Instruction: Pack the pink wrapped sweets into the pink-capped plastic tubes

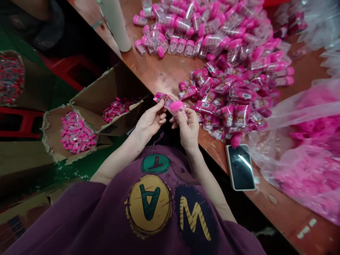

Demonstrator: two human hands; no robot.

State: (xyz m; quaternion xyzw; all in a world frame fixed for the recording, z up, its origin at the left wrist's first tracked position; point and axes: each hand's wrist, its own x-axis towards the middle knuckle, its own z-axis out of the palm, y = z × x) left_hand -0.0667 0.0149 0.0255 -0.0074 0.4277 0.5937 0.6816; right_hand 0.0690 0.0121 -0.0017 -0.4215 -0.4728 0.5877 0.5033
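Near the table's edge, my left hand (pixel 153 118) pinches a shiny pink printed wrapper (pixel 162 98) between thumb and fingers. Beside it my right hand (pixel 188 125) is closed around a small clear bottle with a pink cap (pixel 177 106), the cap pointing up and away from me. Wrapper and bottle are close together; whether they touch I cannot tell. Just beyond my right hand lies a heap of filled pink packets (pixel 228 92). Behind these is a large pile of clear pink-capped bottles (pixel 196 28) holding small round pieces.
A phone (pixel 241 167) lies on the reddish table (pixel 156 69). Clear bags of pink pieces (pixel 313 170) cover the right side. A white tube (pixel 115 24) stands at the far edge. Below left, cardboard boxes (pixel 50 141) hold pink-capped pieces, near a red stool (pixel 18 122).
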